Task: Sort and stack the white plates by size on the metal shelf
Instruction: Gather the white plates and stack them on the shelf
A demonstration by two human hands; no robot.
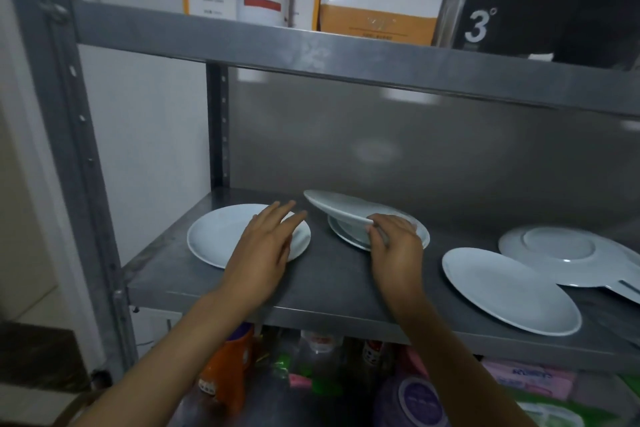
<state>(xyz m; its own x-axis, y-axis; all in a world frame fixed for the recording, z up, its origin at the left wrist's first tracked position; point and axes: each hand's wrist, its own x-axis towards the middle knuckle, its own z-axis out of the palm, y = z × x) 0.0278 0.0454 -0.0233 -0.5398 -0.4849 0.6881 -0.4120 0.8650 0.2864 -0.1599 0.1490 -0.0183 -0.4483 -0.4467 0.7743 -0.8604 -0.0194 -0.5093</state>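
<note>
- Grey metal shelf [322, 291] carries white plates.
- My left hand [265, 250], fingers spread, hovers over the plate at nine o'clock [214, 236].
- My right hand [394, 246] pinches the tilted plate [346, 210] at twelve o'clock, above a smaller plate [346, 236].

Four plate spots [221, 236] in a row along the shelf [329, 291].

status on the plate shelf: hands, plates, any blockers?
Right hand gripping tilted white plate over a smaller plate. Left hand open above left white plate. Two more white plates right. No blockers.
</note>
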